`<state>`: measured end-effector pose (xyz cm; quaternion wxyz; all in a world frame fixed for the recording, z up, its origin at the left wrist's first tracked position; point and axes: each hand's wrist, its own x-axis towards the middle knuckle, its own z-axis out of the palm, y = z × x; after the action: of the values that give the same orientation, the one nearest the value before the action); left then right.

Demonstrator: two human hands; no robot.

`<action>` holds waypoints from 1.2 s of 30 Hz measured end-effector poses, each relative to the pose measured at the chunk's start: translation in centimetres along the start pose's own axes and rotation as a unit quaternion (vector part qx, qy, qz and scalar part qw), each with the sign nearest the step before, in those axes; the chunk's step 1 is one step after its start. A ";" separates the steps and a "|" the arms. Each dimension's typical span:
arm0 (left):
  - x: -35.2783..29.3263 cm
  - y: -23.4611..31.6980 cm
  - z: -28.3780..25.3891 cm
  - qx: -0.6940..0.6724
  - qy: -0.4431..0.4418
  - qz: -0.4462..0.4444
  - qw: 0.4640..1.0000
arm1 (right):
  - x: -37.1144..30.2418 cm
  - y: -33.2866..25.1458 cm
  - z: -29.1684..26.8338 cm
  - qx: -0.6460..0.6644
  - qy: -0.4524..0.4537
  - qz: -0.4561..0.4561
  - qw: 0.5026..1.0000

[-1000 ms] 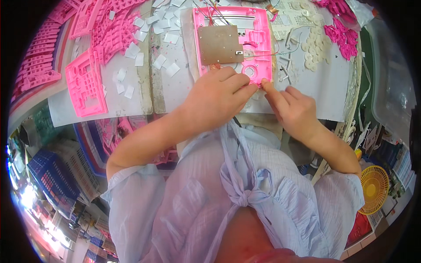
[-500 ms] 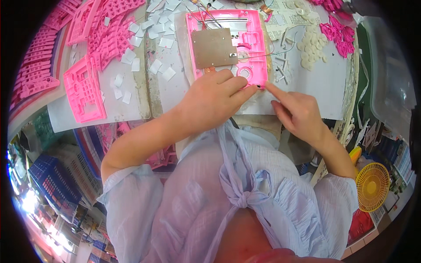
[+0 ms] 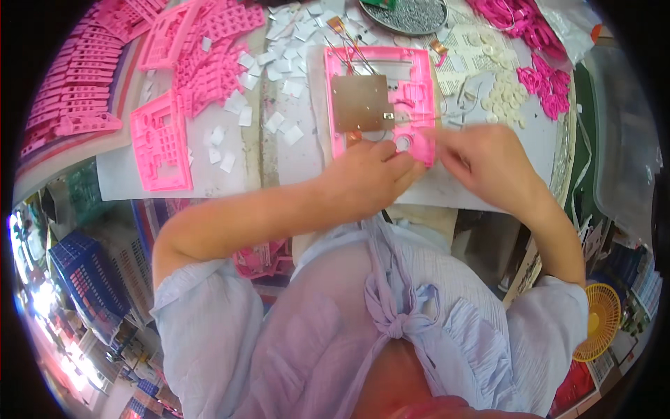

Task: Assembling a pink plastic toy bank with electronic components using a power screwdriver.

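A pink plastic casing (image 3: 422,70) lies on the table in front of me, its inside facing up. Over its left part sits a flat brown circuit board (image 3: 359,98), with thin wires rising from its far end and others running off to the right. My left hand (image 3: 373,174) is closed over the casing's near edge, fingers curled, hiding its near left corner. At the right edge, beside the wires, is my right hand (image 3: 492,164); its forefinger and thumb are smeared by motion, so whether they pinch anything is unclear.
Pink moulded frames (image 3: 160,143) are heaped at left, beside scattered white squares (image 3: 293,87). A round tray of small metal parts (image 3: 412,17) stands at the back. Whitish discs (image 3: 506,94) and bundled pink cords (image 3: 544,87) lie at right. A yellow basket (image 3: 600,321) stands lower right.
My right hand has lifted its forefinger from the casing's near right corner and moved farther up along the right edge. My left hand stays on the casing. The whole view has shifted slightly.
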<state>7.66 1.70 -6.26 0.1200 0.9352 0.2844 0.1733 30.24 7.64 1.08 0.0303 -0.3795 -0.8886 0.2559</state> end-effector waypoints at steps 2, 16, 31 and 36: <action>-0.4 0.3 0.5 -0.015 0.010 -0.010 1.000 | 4.1 -0.1 1.1 0.066 0.180 0.011 0.981; 1.3 -12.5 -3.7 -0.057 0.187 -0.397 0.897 | 12.2 1.0 5.1 -0.068 0.219 0.072 0.971; 1.4 -9.4 -2.8 -0.162 0.337 -0.233 0.898 | 9.4 1.2 6.0 0.175 0.324 -0.046 0.929; 0.7 -8.4 -3.6 -0.188 0.278 -0.394 0.856 | 8.9 1.9 5.5 0.445 0.237 0.099 0.858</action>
<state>2.64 9.37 -5.50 0.2676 0.6177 0.6125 0.4143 23.78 12.47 -5.86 0.3801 -0.4605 -0.6038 0.5281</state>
